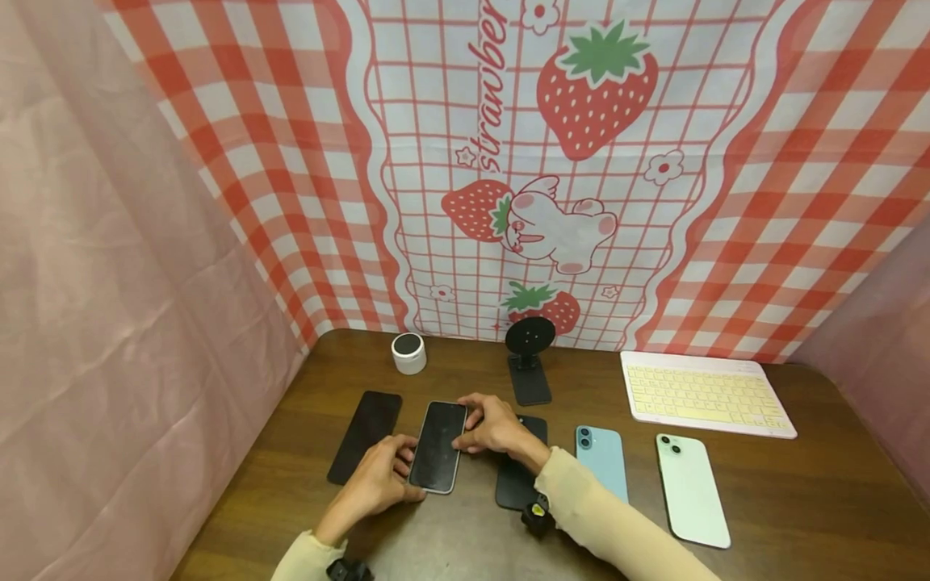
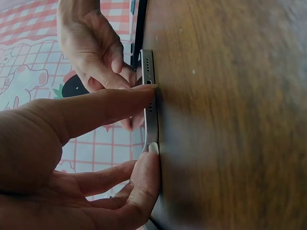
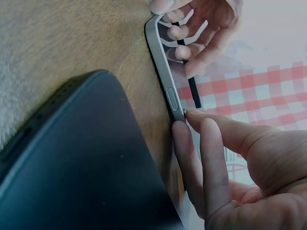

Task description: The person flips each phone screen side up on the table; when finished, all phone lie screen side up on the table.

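Observation:
A smartphone (image 1: 438,446) with a dark screen and a silver edge lies face up low over the brown table. My left hand (image 1: 379,478) grips its near left corner, thumb (image 2: 139,96) across the bottom edge by the port and a finger (image 2: 147,179) at the side. On the opposite long side, my right hand (image 1: 496,425) pinches the edge near the upper corner. Fingers (image 3: 188,158) of that hand meet the silver frame (image 3: 165,72) close to the side button. Under my right wrist lies a black phone (image 1: 512,484), partly hidden by the forearm.
Left of my hands is another dark phone (image 1: 366,432). To the right lie a blue phone (image 1: 603,460) and a pale green phone (image 1: 693,492), backs up. Behind stand a white cylinder (image 1: 410,359), a black folding stand (image 1: 532,375) and a keyboard (image 1: 708,391).

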